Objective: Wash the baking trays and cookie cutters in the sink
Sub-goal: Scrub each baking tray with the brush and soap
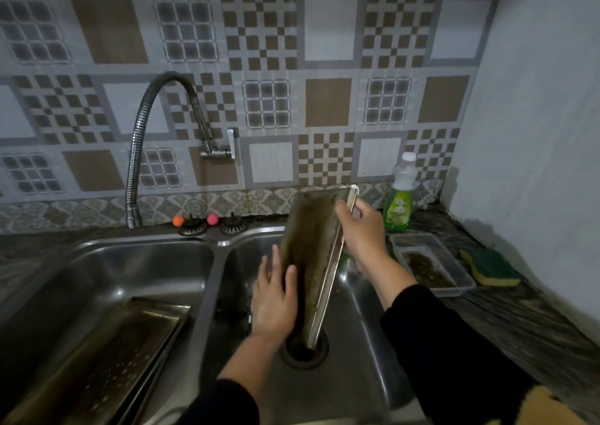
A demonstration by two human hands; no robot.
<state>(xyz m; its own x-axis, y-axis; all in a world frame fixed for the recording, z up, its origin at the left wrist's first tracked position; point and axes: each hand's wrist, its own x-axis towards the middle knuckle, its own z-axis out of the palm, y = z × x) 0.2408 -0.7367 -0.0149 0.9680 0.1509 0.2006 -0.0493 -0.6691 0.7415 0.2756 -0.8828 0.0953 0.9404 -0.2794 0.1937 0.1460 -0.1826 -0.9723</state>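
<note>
The baking tray (pixel 311 256) stands upright on the drain (pixel 303 356); my right hand (pixel 363 230) grips its top rim, my left hand (pixel 274 301) pinches it lower.

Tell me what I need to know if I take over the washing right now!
Right grip holds the tray by its top edge; it stands on end over the drain of the right basin.
Left grip holds its left edge, thumb on its face.
More trays lie stacked in the left basin.
Soap bottle and sponge sit on the counter.
Held tray looks stained; no water runs from the tap. No cookie cutters in view.
Left: scrub, rinse everything.
</note>
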